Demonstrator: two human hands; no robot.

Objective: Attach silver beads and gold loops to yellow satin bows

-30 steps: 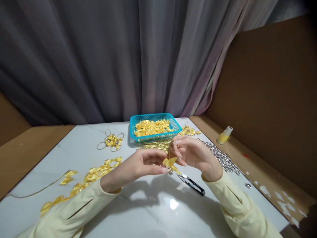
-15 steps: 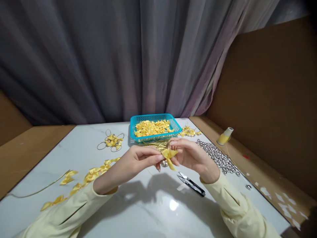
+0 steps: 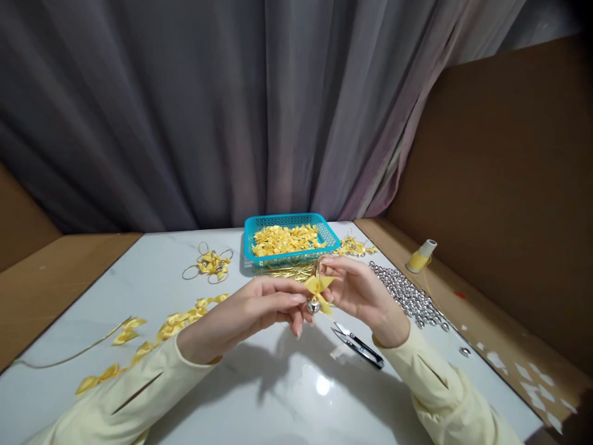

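Between my hands, above the table, is a yellow ribbon bow (image 3: 319,285) with a round silver bell (image 3: 314,305) hanging under it. My left hand (image 3: 259,309) is closed at the bow's left side, its fingertips against the bow and bell. Pinched in my right hand (image 3: 365,290) is the gold cord loop (image 3: 319,266) rising from the bow; its other fingers curl behind the ribbon. Black-handled thread snips (image 3: 359,347) lie on the table below my right hand. A thin thread runs down from the bow toward the snips.
A blue basket (image 3: 250,256) of yellow bows stands at the back, with gold cords (image 3: 291,272) before it. Finished bow loops (image 3: 213,264) lie left, more bows (image 3: 180,322) nearer. Silver bells (image 3: 407,293) and a yellow thread spool (image 3: 420,256) are on the right.
The bow has turned and risen slightly, so the bell now shows in front below it. My left fingers have shifted from the bow's middle to its left side.
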